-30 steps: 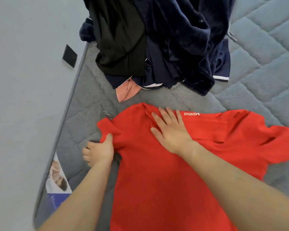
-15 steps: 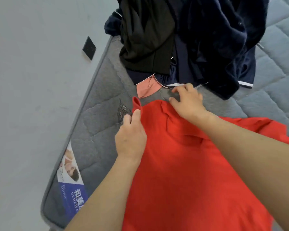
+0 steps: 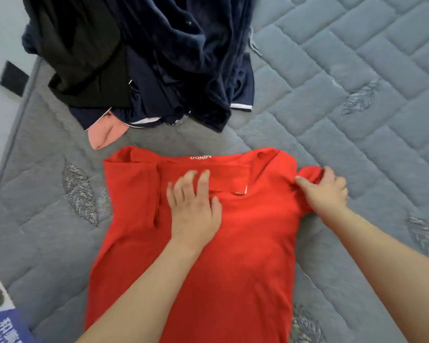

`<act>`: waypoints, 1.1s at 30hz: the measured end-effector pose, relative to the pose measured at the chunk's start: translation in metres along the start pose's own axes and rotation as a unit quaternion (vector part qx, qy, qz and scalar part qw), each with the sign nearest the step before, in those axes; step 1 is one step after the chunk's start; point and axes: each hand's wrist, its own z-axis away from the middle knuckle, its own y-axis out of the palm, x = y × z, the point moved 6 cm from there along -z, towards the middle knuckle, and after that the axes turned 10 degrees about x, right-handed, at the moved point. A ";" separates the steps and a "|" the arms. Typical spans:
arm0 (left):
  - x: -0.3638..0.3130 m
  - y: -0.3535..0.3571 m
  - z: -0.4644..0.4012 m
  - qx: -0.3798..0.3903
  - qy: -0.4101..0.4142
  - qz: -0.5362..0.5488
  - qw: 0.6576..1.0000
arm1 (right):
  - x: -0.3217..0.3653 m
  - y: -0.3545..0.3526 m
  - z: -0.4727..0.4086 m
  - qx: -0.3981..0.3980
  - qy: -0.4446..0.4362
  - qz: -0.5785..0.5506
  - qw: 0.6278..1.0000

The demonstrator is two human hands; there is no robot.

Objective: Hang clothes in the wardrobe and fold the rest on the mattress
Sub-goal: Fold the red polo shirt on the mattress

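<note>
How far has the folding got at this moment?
Done: the red shirt lies spread on the mattress, its left sleeve folded in. In hand: the left hand presses flat below the collar while the right hand grips the right sleeve. Left: the dark clothes pile is unsorted; no wardrobe in view.

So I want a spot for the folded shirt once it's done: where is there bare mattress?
Bare quilted mattress lies right of the dark clothes pile and beyond the right hand. A narrower strip runs left of the red shirt, toward the mattress edge. It is crowded at top left, where the pile and pink garment nearly reach the shirt's collar.
</note>
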 end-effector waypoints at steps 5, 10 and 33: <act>-0.148 0.058 0.046 0.138 0.224 -0.004 0.965 | 0.010 -0.024 -0.018 0.183 -0.011 -0.202 0.962; -0.177 0.076 0.030 0.119 0.100 -0.101 0.983 | 0.005 -0.051 -0.025 0.206 -0.077 -0.106 0.970; -0.068 0.064 0.043 0.174 -0.379 0.625 0.660 | 0.067 -0.040 0.010 0.338 -0.184 -0.164 0.908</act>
